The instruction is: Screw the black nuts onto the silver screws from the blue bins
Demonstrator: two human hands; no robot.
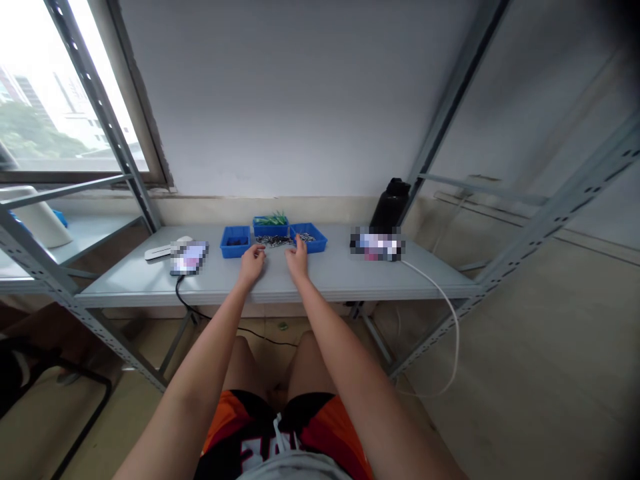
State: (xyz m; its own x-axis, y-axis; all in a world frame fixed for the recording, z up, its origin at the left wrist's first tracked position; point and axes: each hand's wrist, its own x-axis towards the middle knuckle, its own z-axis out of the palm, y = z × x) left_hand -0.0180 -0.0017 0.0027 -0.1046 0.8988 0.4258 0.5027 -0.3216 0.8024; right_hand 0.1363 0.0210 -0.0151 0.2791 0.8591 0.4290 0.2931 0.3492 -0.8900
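Note:
My left hand point(253, 263) is just in front of the left blue bin point(235, 253), its fingers curled in towards the thumb. Anything in that pinch is too small to make out. To the right, my right hand point(298, 260) is beside the right blue bin point(317, 246), with a finger stretched forward and the thumb apart. Small dark and silvery pieces point(274, 241) lie in a loose pile just beyond both hands. Dark small parts are in the left bin, and silvery ones in the right bin. Behind the pile, the back blue bin point(270, 231) holds thin green pieces point(274, 219).
A blurred phone-like device point(190, 258) with a black cable lies left, near a white object point(159, 252). At right are another blurred device point(376, 246) with a white cable point(453, 313) and a black bottle point(390, 207). Metal posts point(453, 87) flank the grey tabletop point(340, 283).

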